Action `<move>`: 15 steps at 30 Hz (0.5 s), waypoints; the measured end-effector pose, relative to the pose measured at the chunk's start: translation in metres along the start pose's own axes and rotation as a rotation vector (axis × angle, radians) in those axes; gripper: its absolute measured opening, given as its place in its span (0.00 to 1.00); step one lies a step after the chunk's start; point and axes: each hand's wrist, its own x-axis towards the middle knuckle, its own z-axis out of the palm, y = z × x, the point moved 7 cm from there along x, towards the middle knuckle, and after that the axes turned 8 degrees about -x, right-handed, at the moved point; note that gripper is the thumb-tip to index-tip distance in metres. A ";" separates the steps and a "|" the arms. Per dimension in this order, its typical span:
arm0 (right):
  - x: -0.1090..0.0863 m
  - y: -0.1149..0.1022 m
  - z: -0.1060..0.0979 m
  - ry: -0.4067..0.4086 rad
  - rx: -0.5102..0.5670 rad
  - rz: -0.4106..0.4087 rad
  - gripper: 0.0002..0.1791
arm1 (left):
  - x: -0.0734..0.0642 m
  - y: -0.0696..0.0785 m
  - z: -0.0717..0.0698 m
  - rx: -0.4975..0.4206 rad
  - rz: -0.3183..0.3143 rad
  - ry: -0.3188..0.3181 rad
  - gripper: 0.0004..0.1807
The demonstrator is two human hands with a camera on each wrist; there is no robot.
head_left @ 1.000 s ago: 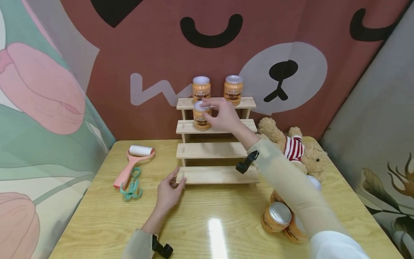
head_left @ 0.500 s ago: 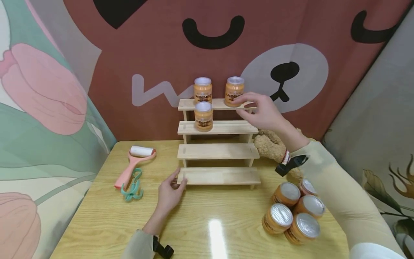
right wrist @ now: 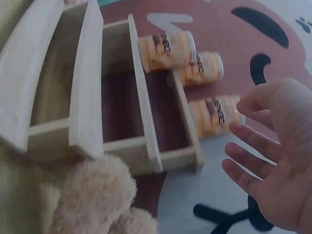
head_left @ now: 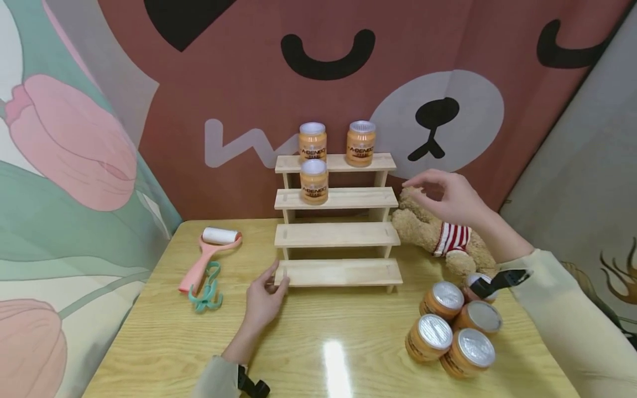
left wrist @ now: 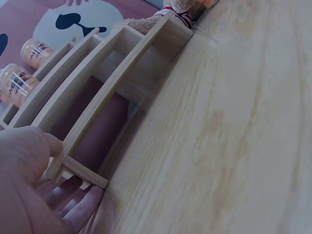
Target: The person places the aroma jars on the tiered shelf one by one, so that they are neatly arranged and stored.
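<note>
A wooden stepped display shelf (head_left: pixel 338 234) stands on the table. My left hand (head_left: pixel 265 298) grips the left end of its lowest step; the left wrist view shows the thumb over the board and the fingers (left wrist: pixel 83 209) by the end support. Two orange jars with pale lids, a left jar (head_left: pixel 312 145) and a right jar (head_left: pixel 360 145), stand upright on the top step. A third jar (head_left: pixel 314 183) is upright at the left of the second step. My right hand (head_left: pixel 450 199) is in the air right of the shelf, fingers loosely bent, holding nothing.
Several orange jars (head_left: pixel 468 354) cluster at the table's front right. A teddy bear (head_left: pixel 453 240) in a striped shirt lies beside the shelf, partly below my right hand. A pink lint roller (head_left: pixel 204 260) and a green hook (head_left: pixel 206 298) lie left. A printed curtain (head_left: pixel 239 83) hangs behind.
My right hand has let go of the jar on the second step and moved right, away from the shelf. My left hand has stayed at the lowest step.
</note>
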 end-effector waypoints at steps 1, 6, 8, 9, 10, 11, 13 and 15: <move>-0.004 0.004 0.000 0.000 -0.003 0.005 0.13 | 0.000 0.000 0.000 0.002 -0.001 0.002 0.31; -0.024 0.023 0.000 -0.011 -0.014 0.014 0.14 | 0.000 0.001 -0.002 0.018 -0.010 0.010 0.30; -0.033 0.029 0.000 -0.017 -0.014 0.011 0.14 | 0.001 0.002 -0.003 0.016 -0.008 0.012 0.30; -0.038 0.032 0.000 -0.018 -0.018 0.010 0.14 | 0.001 0.002 -0.003 0.016 -0.006 0.012 0.30; -0.042 0.035 -0.001 -0.021 -0.017 0.008 0.15 | 0.001 0.003 -0.003 0.015 -0.005 0.009 0.30; -0.047 0.037 -0.001 -0.028 -0.020 -0.001 0.15 | 0.001 0.003 -0.003 0.013 -0.004 0.007 0.30; -0.057 0.044 -0.001 -0.043 -0.022 0.000 0.15 | 0.000 0.002 -0.002 0.010 -0.006 0.003 0.30; -0.066 0.049 -0.001 -0.060 -0.042 -0.022 0.16 | 0.000 0.001 -0.001 0.007 -0.010 0.003 0.31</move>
